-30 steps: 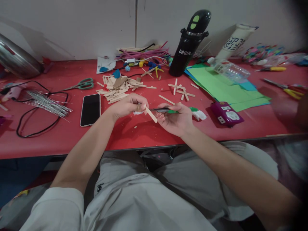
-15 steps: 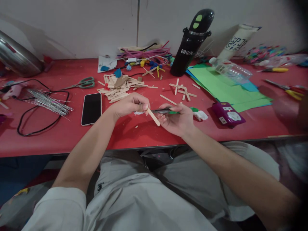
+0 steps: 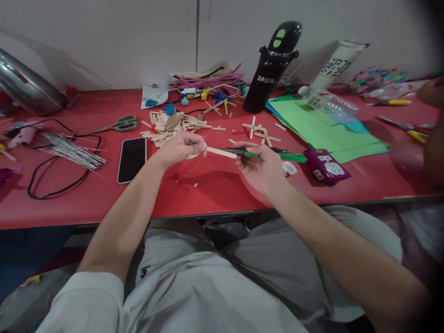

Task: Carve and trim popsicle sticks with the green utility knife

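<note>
My left hand (image 3: 185, 148) pinches a wooden craft stick (image 3: 222, 152) at one end, and the stick points right towards my other hand. In my right hand (image 3: 262, 169) are pliers with green and black handles (image 3: 291, 157). Their dark jaws point left, just above the stick; I cannot tell whether they touch it. Behind my left hand lies a pile of craft sticks (image 3: 169, 127). Several sticks joined in crosses (image 3: 262, 132) lie beyond my right hand. A crumpled white piece (image 3: 289, 168) rests beside the pliers' handles.
A phone (image 3: 132, 159), green scissors (image 3: 121, 124) and metal wires (image 3: 74, 150) lie to the left. A black bottle (image 3: 265, 76) stands at the back. On the right are green paper sheets (image 3: 322, 125), a purple box (image 3: 328, 166) and another person's arm (image 3: 433, 134).
The craft stick has swung from pointing down and right to nearly level. My right hand has shifted slightly right, and more of the pliers' green handle shows. Another person's hand appears at the right edge.
</note>
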`<state>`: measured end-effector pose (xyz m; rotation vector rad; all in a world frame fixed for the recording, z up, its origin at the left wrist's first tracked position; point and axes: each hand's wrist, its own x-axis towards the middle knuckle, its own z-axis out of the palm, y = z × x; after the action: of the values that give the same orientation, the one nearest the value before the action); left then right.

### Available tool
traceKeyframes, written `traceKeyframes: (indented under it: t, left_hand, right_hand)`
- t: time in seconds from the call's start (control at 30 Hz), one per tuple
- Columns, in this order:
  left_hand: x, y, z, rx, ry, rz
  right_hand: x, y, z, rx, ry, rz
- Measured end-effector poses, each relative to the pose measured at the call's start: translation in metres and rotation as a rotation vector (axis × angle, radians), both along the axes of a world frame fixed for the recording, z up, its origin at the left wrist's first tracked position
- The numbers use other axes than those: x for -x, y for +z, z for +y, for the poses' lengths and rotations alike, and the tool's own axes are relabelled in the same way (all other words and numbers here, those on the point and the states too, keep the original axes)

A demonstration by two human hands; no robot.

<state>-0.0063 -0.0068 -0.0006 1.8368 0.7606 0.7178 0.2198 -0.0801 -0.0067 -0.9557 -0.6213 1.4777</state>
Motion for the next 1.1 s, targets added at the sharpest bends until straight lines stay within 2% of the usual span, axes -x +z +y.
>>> traceKeyframes:
  t: [0.2,0.43,0.83,1.1]
  left_hand:
    - [-0.005,-0.002,-0.001,0.085,-0.125,-0.048]
    - [-0.012,0.001,-0.004,0.157,-0.263,-0.116]
    - [-0.013,-0.002,-0.004,0.175,-0.268,-0.148]
    - [-0.008,-0.010,0.003,0.094,-0.153,-0.096]
  right_hand:
    - [0.000,-0.004,0.001,0.128,-0.003,0.151]
    - [0.003,-0.005,0.003,0.150,0.056,0.134]
    - [0.005,0.001,-0.001,0.079,0.072,0.076]
    - [0.002,0.001,0.001,0.027,-0.086,0.042]
